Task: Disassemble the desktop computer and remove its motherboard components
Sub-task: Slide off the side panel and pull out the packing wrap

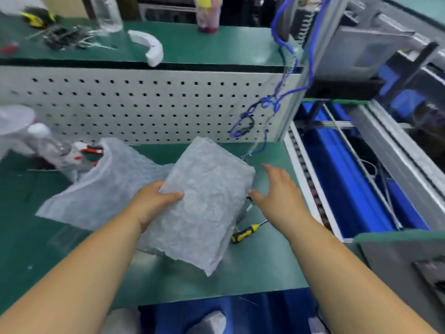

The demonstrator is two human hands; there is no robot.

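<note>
Item: rectangular package wrapped in crinkled white foam sheet (204, 203), contents hidden by the wrapping. It lay tilted at the middle of the green-matted desk (265, 266), its near corner over the mat.

Left hand (154, 201): grip grasping the package's left edge, thumb on top and fingers under the wrap.

Right hand (277, 191): grip released, fingers straight and spread, thumb tip just beside the package's right edge; whether it touched could not be told.

Second loose sheet of white foam wrap (103, 184): spread flat to the left, partly under the package.

Yellow-and-black-handled screwdriver (248, 231): on the mat by the package's right side, beneath the right wrist.

Clear plastic bottle (50, 145): far left, blurred.

White perforated back panel (144, 104): behind the desk, with a blue coiled cable (265, 104) hanging at its right end.
</note>
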